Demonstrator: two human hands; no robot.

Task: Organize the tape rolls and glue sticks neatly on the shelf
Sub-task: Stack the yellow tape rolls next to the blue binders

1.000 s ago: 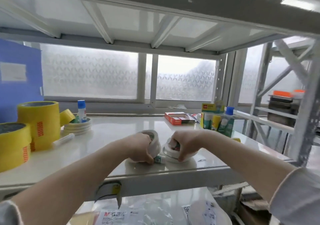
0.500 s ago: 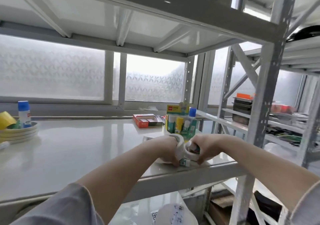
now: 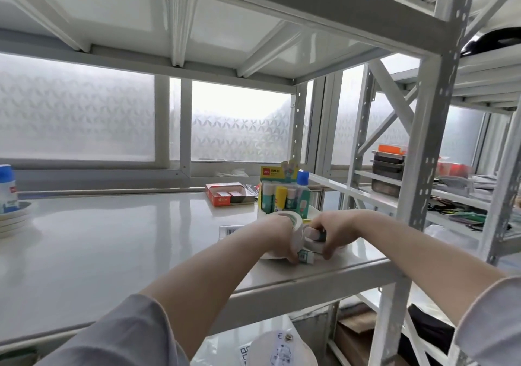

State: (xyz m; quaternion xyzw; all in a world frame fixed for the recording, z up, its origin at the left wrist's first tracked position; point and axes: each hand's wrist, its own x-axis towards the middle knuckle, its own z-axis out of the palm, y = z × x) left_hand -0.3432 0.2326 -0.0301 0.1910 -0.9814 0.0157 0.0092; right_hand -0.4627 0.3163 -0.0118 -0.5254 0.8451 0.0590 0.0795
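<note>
One glue stick (image 3: 306,257) flat, lengthwise left-right.

Storeroom: bare metal shelving racks (image 3: 423,129), frosted window (image 3: 239,129), boxed glue sticks (image 3: 282,193), stacked bins (image 3: 387,168).

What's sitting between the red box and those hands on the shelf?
Head view: mostly bare white shelf; a white label lies between the red box and the left hand.

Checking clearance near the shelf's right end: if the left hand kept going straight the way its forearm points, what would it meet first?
Probably the right hand, right beside the left hand and its upright white tape roll; depth between them is unclear.
</note>
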